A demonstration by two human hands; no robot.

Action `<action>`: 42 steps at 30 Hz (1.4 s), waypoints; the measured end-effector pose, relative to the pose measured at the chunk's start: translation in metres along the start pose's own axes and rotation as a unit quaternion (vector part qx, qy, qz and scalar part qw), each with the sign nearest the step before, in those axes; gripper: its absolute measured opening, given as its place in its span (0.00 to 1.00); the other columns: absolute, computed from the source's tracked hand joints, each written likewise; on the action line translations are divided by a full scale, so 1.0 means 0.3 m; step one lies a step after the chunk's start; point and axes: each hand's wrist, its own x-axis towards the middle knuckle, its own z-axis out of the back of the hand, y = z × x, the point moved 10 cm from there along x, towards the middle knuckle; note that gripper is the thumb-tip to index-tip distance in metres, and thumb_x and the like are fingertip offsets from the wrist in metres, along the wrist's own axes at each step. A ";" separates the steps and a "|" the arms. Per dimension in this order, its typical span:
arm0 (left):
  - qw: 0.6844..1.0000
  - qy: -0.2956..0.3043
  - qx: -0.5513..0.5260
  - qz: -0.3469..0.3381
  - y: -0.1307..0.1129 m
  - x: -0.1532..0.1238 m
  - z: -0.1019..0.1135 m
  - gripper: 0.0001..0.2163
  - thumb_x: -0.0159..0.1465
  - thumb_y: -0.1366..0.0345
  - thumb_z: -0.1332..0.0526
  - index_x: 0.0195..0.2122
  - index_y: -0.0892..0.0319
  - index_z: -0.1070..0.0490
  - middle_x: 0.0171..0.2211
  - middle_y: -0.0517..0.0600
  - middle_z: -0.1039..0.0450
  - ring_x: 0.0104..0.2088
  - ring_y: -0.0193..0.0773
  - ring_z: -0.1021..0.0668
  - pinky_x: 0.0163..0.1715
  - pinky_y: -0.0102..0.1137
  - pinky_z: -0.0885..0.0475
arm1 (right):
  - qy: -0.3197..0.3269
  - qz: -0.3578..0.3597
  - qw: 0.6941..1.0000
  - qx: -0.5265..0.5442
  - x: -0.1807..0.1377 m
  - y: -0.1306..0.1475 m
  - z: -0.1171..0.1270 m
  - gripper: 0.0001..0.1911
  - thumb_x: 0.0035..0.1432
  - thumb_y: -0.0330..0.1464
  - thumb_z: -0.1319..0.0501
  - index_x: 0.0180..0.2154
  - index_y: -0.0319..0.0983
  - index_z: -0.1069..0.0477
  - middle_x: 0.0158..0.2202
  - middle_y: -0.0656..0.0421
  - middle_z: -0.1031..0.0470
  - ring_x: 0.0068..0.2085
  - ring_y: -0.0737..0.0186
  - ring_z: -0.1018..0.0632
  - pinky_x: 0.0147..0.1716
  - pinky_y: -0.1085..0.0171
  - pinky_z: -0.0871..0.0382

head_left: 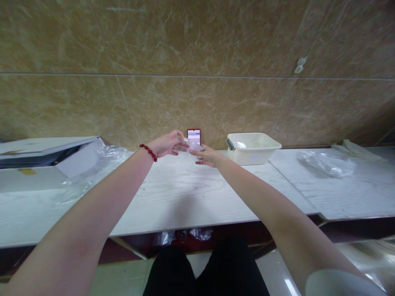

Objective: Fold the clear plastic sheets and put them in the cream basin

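Note:
Both hands meet above the white table in front of the wall. Between them is a small piece of clear plastic (193, 144), which looks like a little bag; its contents cannot be made out. My left hand (168, 144), with a red bead bracelet at the wrist, has its thumb and fingers around the left end of the plastic. The right end is pinched under the thumb of my right hand (208, 156), whose other fingers are partly stretched out below. Just behind the plastic, a phone (194, 133) with a lit screen leans upright against the wall.
Right of my hands stands a cream plastic bin (254, 154) with a grey handle clip. An opened white box (33, 176) and crumpled clear wrap (106, 158) lie left. More clear plastic (328, 163) is on the right. The table's front edge (185, 227) runs above my knees.

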 end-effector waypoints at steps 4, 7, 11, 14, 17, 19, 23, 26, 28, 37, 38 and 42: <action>1.000 0.008 -0.008 -0.001 -0.010 -0.022 -0.012 0.10 0.55 0.60 0.44 0.33 0.55 0.45 0.36 0.52 0.29 0.38 0.42 0.26 0.37 0.41 0.38 | -0.069 0.024 0.997 -0.036 0.005 -0.011 0.022 0.14 0.40 0.22 0.39 0.33 0.38 0.37 0.32 0.58 0.34 0.31 0.67 0.31 0.26 0.65 0.28; 1.000 0.000 -0.013 -0.002 -0.017 -0.033 0.004 0.10 0.54 0.60 0.43 0.32 0.55 0.45 0.36 0.52 0.28 0.37 0.41 0.26 0.37 0.41 0.37 | -0.088 0.028 0.995 -0.029 0.010 -0.026 0.053 0.11 0.43 0.20 0.43 0.32 0.37 0.36 0.28 0.59 0.34 0.28 0.69 0.31 0.25 0.66 0.29; 0.999 -0.041 -0.007 0.014 -0.008 -0.043 0.054 0.08 0.55 0.63 0.44 0.32 0.55 0.46 0.32 0.50 0.28 0.36 0.39 0.25 0.38 0.41 0.37 | -0.051 0.021 0.998 0.042 0.004 -0.044 0.090 0.06 0.49 0.22 0.46 0.31 0.35 0.35 0.28 0.58 0.32 0.26 0.73 0.30 0.27 0.70 0.31; 0.998 -0.051 -0.013 0.019 0.002 -0.042 0.080 0.08 0.55 0.64 0.45 0.32 0.55 0.47 0.32 0.50 0.28 0.35 0.40 0.25 0.38 0.41 0.36 | -0.030 0.022 0.995 0.096 -0.010 -0.046 0.124 0.05 0.51 0.23 0.47 0.31 0.36 0.36 0.31 0.57 0.30 0.29 0.73 0.29 0.30 0.71 0.32; 0.998 -0.046 -0.031 0.015 0.008 -0.034 0.092 0.10 0.54 0.62 0.43 0.31 0.55 0.47 0.33 0.50 0.28 0.36 0.41 0.25 0.37 0.43 0.36 | -0.058 -0.003 0.993 0.099 -0.021 -0.074 0.179 0.04 0.50 0.24 0.46 0.31 0.36 0.37 0.33 0.56 0.30 0.30 0.72 0.28 0.30 0.71 0.33; 0.998 -0.035 -0.041 0.016 0.009 -0.028 0.091 0.11 0.53 0.62 0.42 0.32 0.55 0.46 0.34 0.51 0.28 0.37 0.42 0.25 0.37 0.45 0.36 | -0.088 -0.021 0.992 0.085 -0.027 -0.095 0.212 0.03 0.50 0.25 0.46 0.30 0.36 0.38 0.32 0.56 0.30 0.29 0.72 0.28 0.29 0.71 0.33; 0.999 -0.012 -0.048 0.024 0.003 -0.026 0.063 0.11 0.53 0.61 0.42 0.32 0.55 0.46 0.34 0.51 0.28 0.38 0.43 0.26 0.38 0.47 0.37 | -0.070 -0.007 0.997 0.021 -0.035 -0.086 0.182 0.09 0.47 0.32 0.41 0.32 0.39 0.39 0.34 0.57 0.31 0.30 0.70 0.29 0.27 0.69 0.33; 0.999 0.011 -0.044 0.031 -0.009 -0.034 0.021 0.12 0.53 0.60 0.42 0.33 0.55 0.45 0.34 0.52 0.28 0.39 0.43 0.26 0.38 0.48 0.38 | -0.055 0.013 0.997 -0.054 -0.047 -0.058 0.120 0.20 0.40 0.38 0.36 0.35 0.40 0.39 0.35 0.57 0.31 0.34 0.66 0.30 0.26 0.68 0.33; 0.998 0.033 -0.037 0.037 -0.013 -0.042 -0.012 0.13 0.53 0.59 0.42 0.33 0.55 0.45 0.36 0.53 0.28 0.38 0.43 0.26 0.38 0.47 0.37 | -0.068 0.024 0.995 -0.073 -0.052 -0.040 0.096 0.20 0.39 0.38 0.36 0.36 0.40 0.39 0.34 0.57 0.31 0.34 0.65 0.30 0.24 0.68 0.33; 0.998 0.029 -0.006 0.051 -0.005 -0.060 0.005 0.11 0.53 0.60 0.43 0.33 0.55 0.45 0.34 0.53 0.27 0.36 0.42 0.25 0.35 0.41 0.34 | -0.111 0.063 0.992 0.001 -0.030 -0.036 0.170 0.07 0.48 0.23 0.44 0.30 0.38 0.40 0.23 0.63 0.34 0.23 0.74 0.32 0.26 0.69 0.32; 0.998 0.027 -0.009 0.050 -0.005 -0.061 0.012 0.11 0.54 0.61 0.43 0.33 0.55 0.45 0.34 0.53 0.27 0.35 0.43 0.25 0.34 0.41 0.34 | -0.122 0.068 0.990 -0.006 -0.026 -0.035 0.189 0.07 0.47 0.22 0.44 0.29 0.38 0.40 0.22 0.64 0.35 0.23 0.74 0.32 0.26 0.69 0.31; 0.999 0.019 -0.021 0.045 -0.002 -0.064 0.036 0.10 0.54 0.62 0.43 0.32 0.55 0.46 0.33 0.52 0.27 0.35 0.43 0.25 0.34 0.42 0.34 | -0.167 0.070 0.983 -0.038 0.000 -0.034 0.264 0.08 0.47 0.21 0.46 0.30 0.38 0.39 0.23 0.63 0.35 0.24 0.74 0.30 0.28 0.69 0.30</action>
